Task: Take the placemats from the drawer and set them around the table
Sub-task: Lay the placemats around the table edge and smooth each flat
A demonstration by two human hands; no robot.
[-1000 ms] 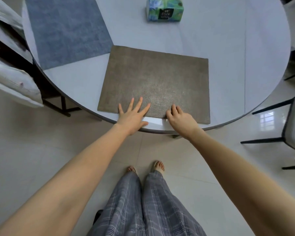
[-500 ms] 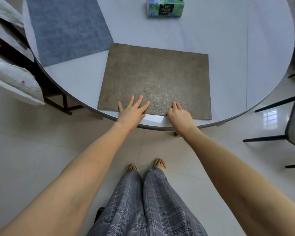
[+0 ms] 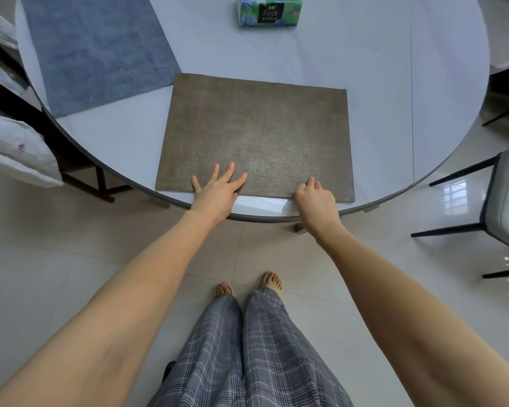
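Brown placemat [image 3: 256, 136] at table [image 3: 394, 98] near edge: left hand [image 3: 216, 190] flat on it, fingers spread; right hand [image 3: 315, 198] pinching its near edge.

tissue box [image 3: 268, 11] top cut off; blue placemat [image 3: 97, 45] far edge cut off

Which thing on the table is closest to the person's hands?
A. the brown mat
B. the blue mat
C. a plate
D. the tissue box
A: the left hand lies flat with spread fingers on the near edge of the brown mat, and the right hand has its fingers curled at that same edge; the blue mat and tissue box lie farther back.
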